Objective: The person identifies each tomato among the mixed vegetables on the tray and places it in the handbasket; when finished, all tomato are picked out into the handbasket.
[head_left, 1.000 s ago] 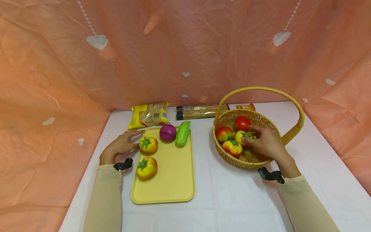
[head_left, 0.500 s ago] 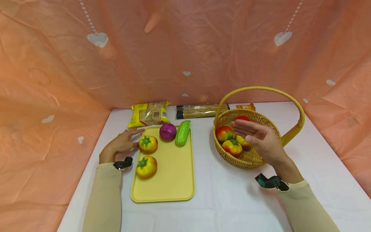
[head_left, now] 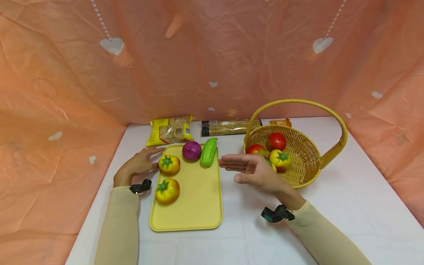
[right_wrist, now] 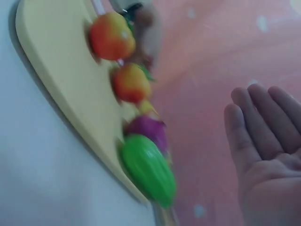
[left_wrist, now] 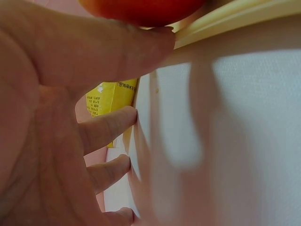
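Observation:
My left hand (head_left: 137, 167) rests at the left edge of the yellow tray (head_left: 195, 206), fingers spread. In the left wrist view its thumb lies along the tray rim under a red-orange tomato, and the other fingertips reach the white cloth. Two yellow-red toy tomatoes (head_left: 169, 164), a purple onion (head_left: 191, 151) and a green cucumber-like vegetable (head_left: 208, 152) lie on the tray. My right hand (head_left: 260, 173) hovers between tray and wicker basket (head_left: 306, 173), fingers straight and holding nothing. In the basket are a red tomato (head_left: 276, 141), a yellow one (head_left: 280, 159) and other produce partly hidden behind the hand.
Behind the tray lies a yellow food bag (head_left: 170, 130). A dark-ended pack of noodle-like sticks (head_left: 228, 127) and a small orange packet (head_left: 281, 122) are along the back. The basket's tall handle (head_left: 294, 100) arches over it. A pink curtain (head_left: 212, 55) hangs behind.
My right hand has let go of the yellow tomato in the basket, straightened its fingers and moved left towards the tray. The left hand has stayed in place.

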The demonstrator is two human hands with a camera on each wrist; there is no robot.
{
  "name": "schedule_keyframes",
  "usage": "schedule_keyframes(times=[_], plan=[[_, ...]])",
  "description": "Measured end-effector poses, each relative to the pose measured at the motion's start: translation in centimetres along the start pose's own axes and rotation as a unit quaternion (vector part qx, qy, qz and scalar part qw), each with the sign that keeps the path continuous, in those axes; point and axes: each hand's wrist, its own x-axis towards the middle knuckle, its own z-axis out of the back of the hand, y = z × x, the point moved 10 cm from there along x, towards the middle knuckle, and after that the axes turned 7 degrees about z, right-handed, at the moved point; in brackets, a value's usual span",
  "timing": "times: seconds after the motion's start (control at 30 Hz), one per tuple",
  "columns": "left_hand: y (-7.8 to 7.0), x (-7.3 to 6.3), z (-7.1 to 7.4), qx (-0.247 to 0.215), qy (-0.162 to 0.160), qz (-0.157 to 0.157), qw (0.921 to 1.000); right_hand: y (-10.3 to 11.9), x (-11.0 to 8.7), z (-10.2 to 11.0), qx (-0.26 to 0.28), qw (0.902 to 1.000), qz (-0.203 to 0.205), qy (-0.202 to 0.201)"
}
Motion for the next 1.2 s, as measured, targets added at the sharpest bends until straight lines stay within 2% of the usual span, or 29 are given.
schedule_keyframes(times=[0.13,0.33,0.53,0.87,1.0,1.2], plan=[[0.1,-0.1,0.0,-0.003,-0.003,-0.003,1.0,-2.6,2.1,-2.8,-0.008,0.9983,-0.048,0.031],[0.2,0.1,-0.2,-0.014,0.004,0.011,0.9998,-5.8,5.3,-6.8,0.001,0.9954,-0.06,0.075],[0.1,0.0,-0.3,-0.017,0.008,0.016,0.9997,-8.8,7.7,-9.6,-0.055,0.9881,-0.088,0.114],[-0.2,-0.1,0.0,-0.01,0.001,0.0,1.0,-11.0,10.4,-11.2,-0.184,0.969,-0.09,0.139],[-0.3,-0.1,0.1,-0.01,-0.001,-0.005,0.9999,-11.4,10.6,-11.6,-0.204,0.9631,-0.098,0.146],[-0.2,-0.2,0.1,-0.005,-0.003,-0.006,1.0,-11.7,10.1,-12.1,-0.207,0.9595,-0.108,0.158]])
